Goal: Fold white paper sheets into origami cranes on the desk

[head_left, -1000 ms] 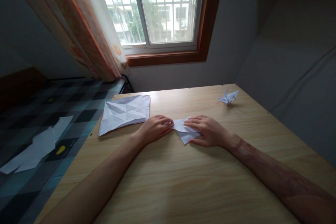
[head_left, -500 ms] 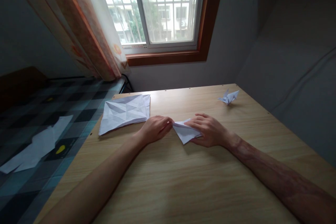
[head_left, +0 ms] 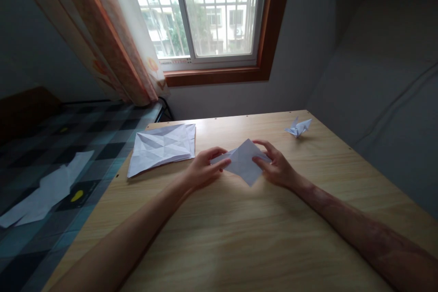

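Observation:
A small folded white paper (head_left: pixel 243 162), diamond-shaped, is lifted off the wooden table (head_left: pixel 239 237) and tilted toward me. My left hand (head_left: pixel 204 169) pinches its left corner with thumb and fingers closed on it. My right hand (head_left: pixel 275 167) grips its right side, thumb in front and fingers behind. Both forearms reach in from the near edge of the table.
A creased white sheet (head_left: pixel 162 147) lies flat at the table's far left. A small folded paper crane (head_left: pixel 298 126) stands at the far right. Left of the table is a checked bedcover (head_left: pixel 51 169) with paper scraps (head_left: pixel 44 191). A window and curtain are beyond.
The folded paper was pressed flat on the table under both hands; now both hands have picked it up and it has opened into a diamond held above the surface.

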`<state>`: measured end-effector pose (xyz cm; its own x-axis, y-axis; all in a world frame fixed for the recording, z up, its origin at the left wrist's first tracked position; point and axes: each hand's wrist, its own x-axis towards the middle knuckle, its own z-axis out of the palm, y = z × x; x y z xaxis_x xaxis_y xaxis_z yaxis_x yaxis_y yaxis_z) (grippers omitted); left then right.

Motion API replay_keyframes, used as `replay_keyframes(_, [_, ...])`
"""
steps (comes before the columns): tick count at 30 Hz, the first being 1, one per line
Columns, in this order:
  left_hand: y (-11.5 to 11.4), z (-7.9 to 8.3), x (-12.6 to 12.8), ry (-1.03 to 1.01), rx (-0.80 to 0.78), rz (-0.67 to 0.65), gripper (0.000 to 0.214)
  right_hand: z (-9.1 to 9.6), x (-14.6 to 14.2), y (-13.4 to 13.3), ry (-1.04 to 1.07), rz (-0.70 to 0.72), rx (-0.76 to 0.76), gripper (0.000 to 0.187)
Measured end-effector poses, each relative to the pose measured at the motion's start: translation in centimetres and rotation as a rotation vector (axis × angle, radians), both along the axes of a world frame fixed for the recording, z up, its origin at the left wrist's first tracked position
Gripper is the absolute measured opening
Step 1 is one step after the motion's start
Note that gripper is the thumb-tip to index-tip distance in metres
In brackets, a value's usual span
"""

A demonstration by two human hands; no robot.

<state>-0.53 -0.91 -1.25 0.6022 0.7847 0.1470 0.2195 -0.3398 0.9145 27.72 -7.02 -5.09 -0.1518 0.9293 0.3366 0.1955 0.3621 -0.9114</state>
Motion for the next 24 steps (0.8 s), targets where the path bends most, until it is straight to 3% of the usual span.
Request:
replay_keyframes(4, [0.6, -0.2, 0.0, 0.015, -0.010, 0.024, 0.039, -0.3, 0.0, 0.8, 0.161, 0.131, -0.212, 0.074])
replay_keyframes(8, [0.9, -1.4, -0.3, 0.129, 0.078, 0.096, 0.032, -0.8, 0.0, 1.2, 0.042, 0.113, -0.215, 0.069])
replay_keyframes(13, [0.7, -2.7, -0.4, 0.226, 0.467, 0.219, 0.033, -1.0, -0.1, 1.2, -0.316, -0.043, 0.019, 0.064])
replay_keyframes(16, [0.3, -2.7, -0.2, 0.292, 0.706, 0.156, 0.025, -1.1, -0.1, 1.3, -0.469, -0.119, 0.196, 0.059])
replay_keyframes(20, [-0.2, -2.2, 0.1, 0.354, 0.751, -0.084, 0.019, -1.1, -0.1, 1.3, -0.519, -0.128, 0.284, 0.055])
replay_keyframes(24, [-0.7, -2.0, 0.1, 0.359, 0.716, -0.072, 0.016, -0.7, -0.2, 0.9, -0.591, -0.178, 0.374, 0.048])
